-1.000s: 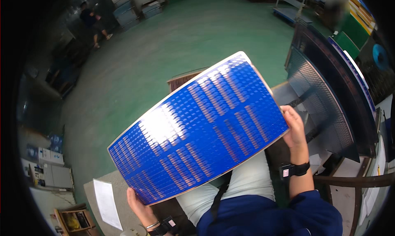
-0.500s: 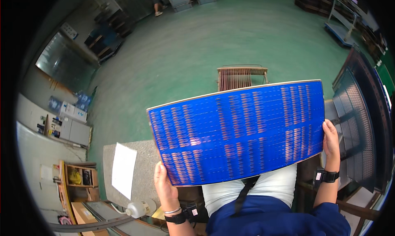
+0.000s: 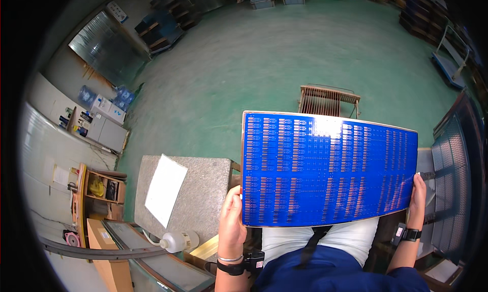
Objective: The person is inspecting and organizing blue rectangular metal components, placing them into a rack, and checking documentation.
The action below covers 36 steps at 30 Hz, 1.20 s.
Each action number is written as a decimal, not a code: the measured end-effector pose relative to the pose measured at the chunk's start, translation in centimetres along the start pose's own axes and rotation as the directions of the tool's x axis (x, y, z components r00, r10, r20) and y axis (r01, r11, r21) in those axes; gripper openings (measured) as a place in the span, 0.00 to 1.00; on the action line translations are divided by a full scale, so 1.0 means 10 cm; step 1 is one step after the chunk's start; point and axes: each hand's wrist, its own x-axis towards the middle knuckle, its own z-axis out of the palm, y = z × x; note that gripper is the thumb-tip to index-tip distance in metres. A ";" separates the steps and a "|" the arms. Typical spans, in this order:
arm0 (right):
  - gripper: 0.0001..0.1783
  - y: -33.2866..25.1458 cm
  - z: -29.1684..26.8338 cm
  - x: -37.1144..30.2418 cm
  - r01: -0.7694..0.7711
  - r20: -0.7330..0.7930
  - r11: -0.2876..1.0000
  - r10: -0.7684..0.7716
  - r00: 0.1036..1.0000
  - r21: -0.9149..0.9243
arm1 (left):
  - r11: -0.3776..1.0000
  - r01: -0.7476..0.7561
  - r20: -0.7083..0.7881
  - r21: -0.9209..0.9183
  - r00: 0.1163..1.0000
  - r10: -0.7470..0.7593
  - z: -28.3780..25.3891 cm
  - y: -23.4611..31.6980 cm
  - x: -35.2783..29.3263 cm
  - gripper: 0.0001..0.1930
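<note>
A large blue circuit board panel (image 3: 305, 159) with rows of copper-coloured pads is held up in front of me, above my lap. My left hand (image 3: 232, 221) grips its left edge near the lower corner, thumb in front. On the right edge, towards the bottom, my right hand (image 3: 418, 198) is closed round the board. The fingers behind the panel are partly hidden. Glare whitens a patch near the board's top edge. Beyond that edge stands a slatted rack (image 3: 329, 101), its lower part covered by the board.
At my left, a grey speckled table (image 3: 203, 175) bears a white sheet (image 3: 166, 190) and a white squeeze bottle (image 3: 178, 241). A mesh screen (image 3: 452, 190) leans at the right. A blue trolley (image 3: 450, 68) stands farther off, and water bottles (image 3: 122, 96) stand by the left wall.
The board has swung to the right in view and its tilt has changed, the left end now higher. Both hands keep their grip. The whole scene has shifted rightward.
</note>
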 end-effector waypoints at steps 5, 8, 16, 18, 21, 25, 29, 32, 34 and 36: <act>0.16 -0.04 0.14 -0.04 0.018 -0.076 0.995 -0.010 0.997 0.102 | 1.000 -0.010 0.002 0.028 1.000 0.010 -0.02 0.00 0.01 0.18; 0.18 -0.01 0.13 0.00 0.023 -0.089 0.985 -0.008 0.996 0.170 | 0.999 -0.032 -0.022 0.038 0.999 0.032 -0.03 0.01 0.01 0.18; 0.18 -0.05 -0.03 0.10 0.067 -0.016 0.989 -0.065 0.998 0.132 | 0.997 -0.054 -0.037 -0.059 0.998 0.052 -0.02 0.05 0.02 0.16; 0.17 -0.17 0.06 0.09 0.202 0.029 0.978 -0.204 0.978 0.057 | 0.990 -0.125 -0.048 0.068 0.991 0.128 -0.04 0.03 0.02 0.14; 0.18 -0.23 -0.06 0.23 0.251 0.005 0.923 -0.264 0.964 0.293 | 0.967 -0.228 -0.024 0.114 0.972 0.232 -0.12 -0.01 0.03 0.13; 0.19 -0.36 -0.01 0.71 0.234 0.052 0.922 -0.262 0.964 0.307 | 0.853 -0.504 0.142 0.137 0.862 0.487 -0.25 -0.23 0.16 0.06; 0.20 -0.14 0.30 0.03 0.185 0.097 0.923 -0.229 0.969 0.338 | 0.960 -0.273 -0.025 0.054 0.961 0.275 0.04 -0.13 0.03 0.07; 0.20 -0.09 0.35 -0.06 0.147 0.132 0.919 -0.208 0.969 0.365 | 0.989 -0.050 -0.011 -0.140 0.999 0.049 0.08 -0.15 -0.01 0.23; 0.20 -0.01 0.38 -0.13 0.120 0.154 0.916 -0.191 0.969 0.382 | 0.986 0.007 0.038 -0.168 0.999 0.000 0.07 -0.12 -0.05 0.25; 0.20 0.00 0.39 -0.09 0.096 0.179 0.911 -0.180 0.967 0.400 | 0.981 0.061 -0.023 -0.183 0.998 -0.066 0.10 -0.14 -0.05 0.24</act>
